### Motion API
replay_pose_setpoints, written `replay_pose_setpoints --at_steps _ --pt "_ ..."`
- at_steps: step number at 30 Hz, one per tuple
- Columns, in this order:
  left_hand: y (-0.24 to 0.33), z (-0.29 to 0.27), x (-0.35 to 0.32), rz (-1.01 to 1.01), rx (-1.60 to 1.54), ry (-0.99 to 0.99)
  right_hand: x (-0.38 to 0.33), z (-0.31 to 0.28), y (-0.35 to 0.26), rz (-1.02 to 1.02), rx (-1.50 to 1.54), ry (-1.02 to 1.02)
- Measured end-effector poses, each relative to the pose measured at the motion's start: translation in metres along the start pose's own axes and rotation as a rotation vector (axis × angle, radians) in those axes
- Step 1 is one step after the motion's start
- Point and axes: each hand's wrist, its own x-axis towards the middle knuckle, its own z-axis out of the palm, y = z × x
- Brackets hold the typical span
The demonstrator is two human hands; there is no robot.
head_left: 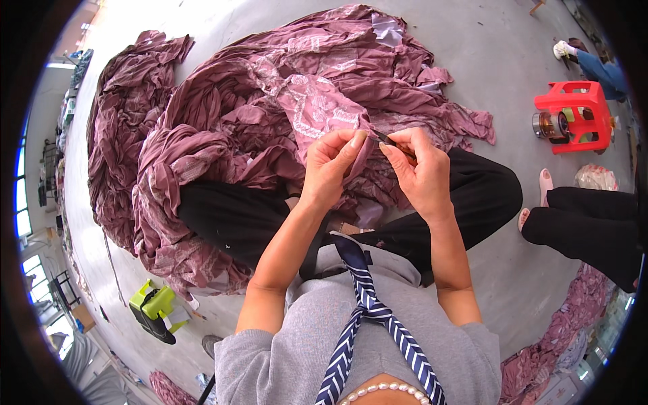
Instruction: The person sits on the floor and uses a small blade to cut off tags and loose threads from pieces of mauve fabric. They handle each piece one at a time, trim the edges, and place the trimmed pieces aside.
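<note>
A big heap of dusty-pink fabric [263,115] with pale lace-like patterning spreads over the floor and across my crossed legs. My left hand [331,162] pinches an edge of this fabric between thumb and forefinger, drawing it up in front of me. Close beside it, my right hand [420,169] is closed around small dark thread snips [383,138]. Their tip points at the pinched edge, almost touching my left fingertips. My fingers hide most of the snips, so I cannot tell whether the blades are apart.
To the right is a red plastic stool [582,116] with a round glass-and-metal container [550,125] at its side. People's legs [580,226] and a clear plastic bag [596,177] are near it. A lime-green and black stool [156,310] is at left. More pink fabric [560,331] lies at lower right.
</note>
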Motion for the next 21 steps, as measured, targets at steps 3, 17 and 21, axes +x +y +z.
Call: replay_pose_setpoints --at_steps 3,17,21 --pt "0.000 0.002 0.000 0.010 -0.015 0.011 0.000 0.002 0.001 0.047 0.058 -0.012" --pt "-0.002 -0.004 0.002 -0.009 -0.256 0.001 -0.005 0.015 0.001 0.074 0.218 0.037" --pt "-0.002 -0.006 0.000 -0.012 -0.273 -0.015 -0.006 0.018 0.006 0.055 0.170 0.058"
